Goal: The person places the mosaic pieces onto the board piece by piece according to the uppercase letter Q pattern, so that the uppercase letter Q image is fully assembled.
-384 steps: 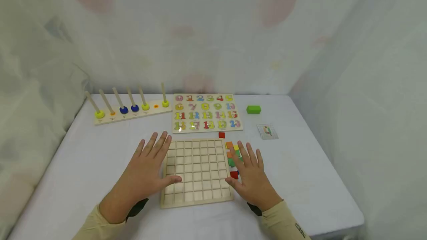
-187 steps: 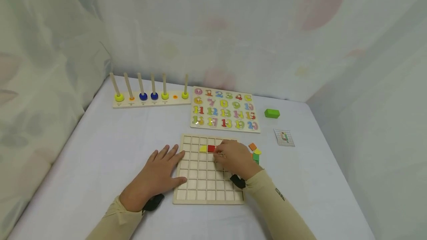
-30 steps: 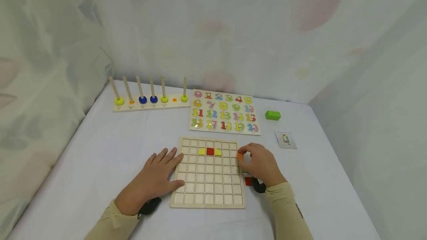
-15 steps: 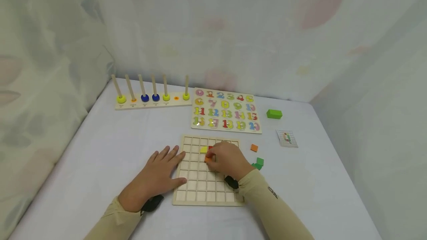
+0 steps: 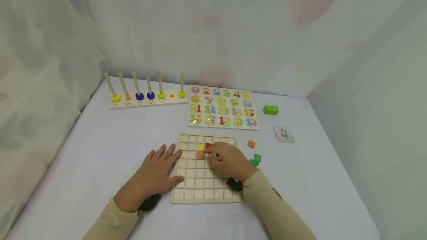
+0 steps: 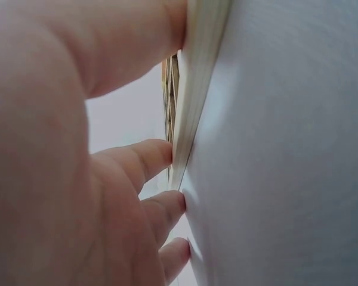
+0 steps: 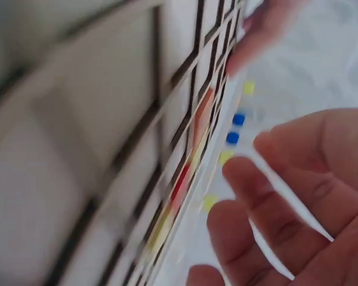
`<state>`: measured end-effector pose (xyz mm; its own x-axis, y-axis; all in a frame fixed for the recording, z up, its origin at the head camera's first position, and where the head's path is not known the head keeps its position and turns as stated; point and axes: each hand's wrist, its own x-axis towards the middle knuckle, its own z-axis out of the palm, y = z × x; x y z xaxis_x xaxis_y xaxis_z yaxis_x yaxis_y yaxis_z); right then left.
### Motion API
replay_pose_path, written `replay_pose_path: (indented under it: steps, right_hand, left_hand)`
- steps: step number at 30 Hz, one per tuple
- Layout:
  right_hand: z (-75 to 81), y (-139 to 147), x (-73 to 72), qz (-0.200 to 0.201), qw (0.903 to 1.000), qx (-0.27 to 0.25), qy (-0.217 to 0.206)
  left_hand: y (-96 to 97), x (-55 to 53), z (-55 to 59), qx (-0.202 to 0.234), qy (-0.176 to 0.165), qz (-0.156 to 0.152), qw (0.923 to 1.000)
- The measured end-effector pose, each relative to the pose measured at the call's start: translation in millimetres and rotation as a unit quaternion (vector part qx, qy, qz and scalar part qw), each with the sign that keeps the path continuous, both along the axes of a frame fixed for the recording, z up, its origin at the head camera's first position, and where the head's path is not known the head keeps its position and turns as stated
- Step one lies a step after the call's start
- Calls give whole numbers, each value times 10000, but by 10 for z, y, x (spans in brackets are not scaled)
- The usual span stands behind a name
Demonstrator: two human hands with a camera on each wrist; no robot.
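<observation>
A wooden grid board (image 5: 190, 183) lies flat on the table. Along its left edge rests my left hand (image 5: 150, 175), fingers spread, with thumb and fingertips touching the frame in the left wrist view. My right hand (image 5: 230, 160) hovers over the upper grid, its fingers loosely bent and nothing between them in the right wrist view. Just left of its fingertips, an orange tile (image 5: 200, 154) sits in a cell below a yellow tile (image 5: 200, 146). Beside the yellow one is a red tile (image 5: 208, 145), partly covered by the hand; another yellow tile (image 7: 159, 235) shows past it in the right wrist view.
Right of the board lie a loose orange tile (image 5: 251, 144) and several green tiles (image 5: 257, 157). A pattern card (image 5: 284, 134) and a green block (image 5: 270, 110) are farther right. Behind stand a number puzzle (image 5: 222, 107) and a peg rack (image 5: 148, 101) with rings.
My right hand has carried an orange tile from the board's right side into the grid and let go of it. Earlier, yellow and red tiles went into the grid. My left hand stays at the left edge.
</observation>
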<state>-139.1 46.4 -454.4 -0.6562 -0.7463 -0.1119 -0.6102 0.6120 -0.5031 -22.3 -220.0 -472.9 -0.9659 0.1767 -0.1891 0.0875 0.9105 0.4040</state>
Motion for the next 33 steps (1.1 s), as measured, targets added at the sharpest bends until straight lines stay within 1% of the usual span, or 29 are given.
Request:
replay_pose_path:
  steps: [1, 3, 5, 9, 13, 16, 18, 21, 24, 26, 28, 31, 33]
  right_hand:
    - [-8, 91, -6, -188, 9995, -191, -192]
    - [-7, 293, -30, -595, 9949, -559, -594]
    - [-22, 527, -87, -953, 9888, -860, -766]
    - [-55, 901, -157, -1680, 9722, -1391, -856]
    - [-120, 1047, -207, -2163, 9591, -1661, -763]
    - [-165, 1047, -243, -2464, 9548, -1559, -578]
    - [-193, 1045, -268, -2726, 9520, -1351, -342]
    - [-219, 1054, -283, -3124, 9452, -952, 25]
    - [-223, 1078, -306, -3340, 9399, -613, 362]
    - [-219, 1096, -322, -3414, 9373, -429, 548]
    - [-212, 1113, -333, -3505, 9340, -298, 622]
    - [-216, 1143, -349, -3655, 9288, -163, 587]
    - [-233, 1161, -365, -3662, 9292, -110, 479]
  left_hand:
    - [-3, -1, -5, 1, 8, 0, 10000]
    - [-9, 1, -11, 6, 15, -5, 10000]
    - [5, -28, -20, 19, 1, -28, 10000]
    - [28, -57, -53, 58, -22, -82, 9999]
    - [29, -63, -122, 0, 27, -99, 9999]
    - [12, -51, -146, -83, 107, -44, 9999]
    - [-4, -36, -140, -69, 148, -9, 9999]
    - [-28, 2, -123, -3, 137, 26, 9999]
    - [-41, 20, -119, 66, 171, 26, 9998]
    - [-47, 18, -126, 94, 221, 25, 9997]
    - [-47, 9, -134, 114, 275, 8, 9996]
    - [-42, -10, -148, 124, 306, -9, 9995]
    - [-35, -21, -157, 124, 304, -14, 9995]
